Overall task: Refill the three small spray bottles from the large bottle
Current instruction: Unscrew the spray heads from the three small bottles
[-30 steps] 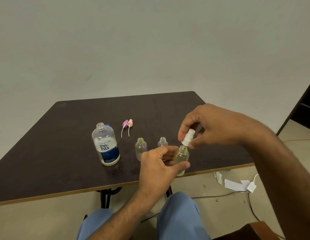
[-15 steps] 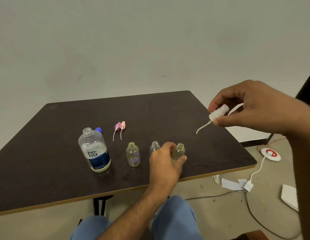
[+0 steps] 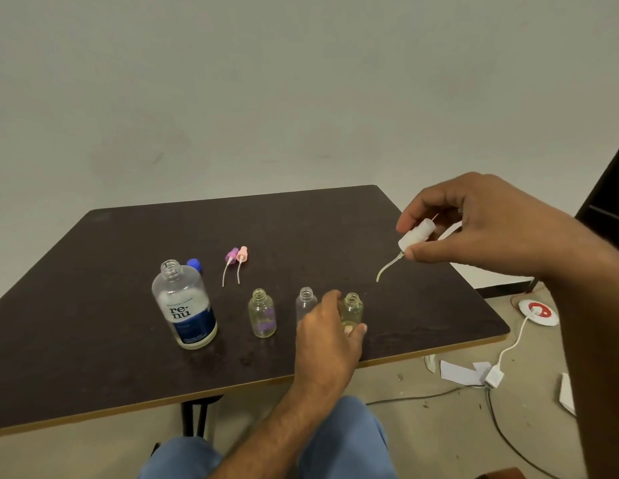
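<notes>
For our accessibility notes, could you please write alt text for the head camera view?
The right hand pinches a white spray top above a dark table, while the left hand holds one of three open small bottles. An uncapped large bottle stands left.

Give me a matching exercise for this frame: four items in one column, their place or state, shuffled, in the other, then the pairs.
Items:
1. white sprayer
2. big bottle
3. blue cap
4. right-most small bottle

Places or states:
A. lies on the table behind the big bottle
B. held on the table by the left hand
C. pinched in the air by the right hand
D. stands uncapped on the table's left

Pairs: 1-C, 2-D, 3-A, 4-B
</notes>
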